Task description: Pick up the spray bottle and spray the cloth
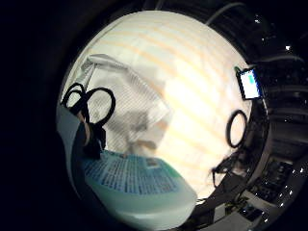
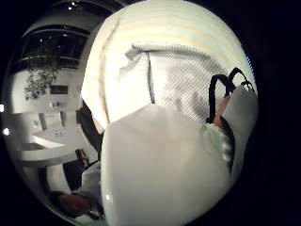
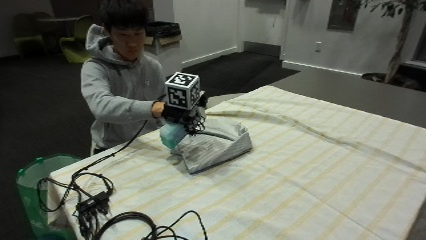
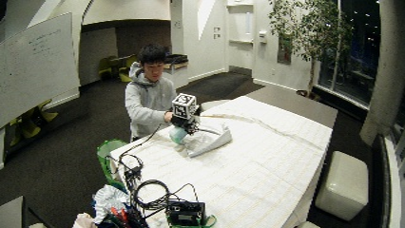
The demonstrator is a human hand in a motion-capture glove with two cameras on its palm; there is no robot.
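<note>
Over striped tablecloth [image 3: 319, 165], the gloved right hand [image 3: 178, 114] grips the pale-green plastic spray bottle [image 3: 172, 135]; aim its nozzle squarely at the crumpled grey cloth [image 3: 216, 142] before squeezing.

A pale blue-green spray bottle [image 3: 172, 134] with a printed label is held just above the table's near-left part, touching the left edge of a crumpled, finely striped grey-white cloth [image 3: 214, 143] lying heaped there.

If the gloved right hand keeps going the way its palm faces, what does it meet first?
Probably the cloth: the right hand holds the spray bottle right beside it, though the gap is hard to judge.
</note>
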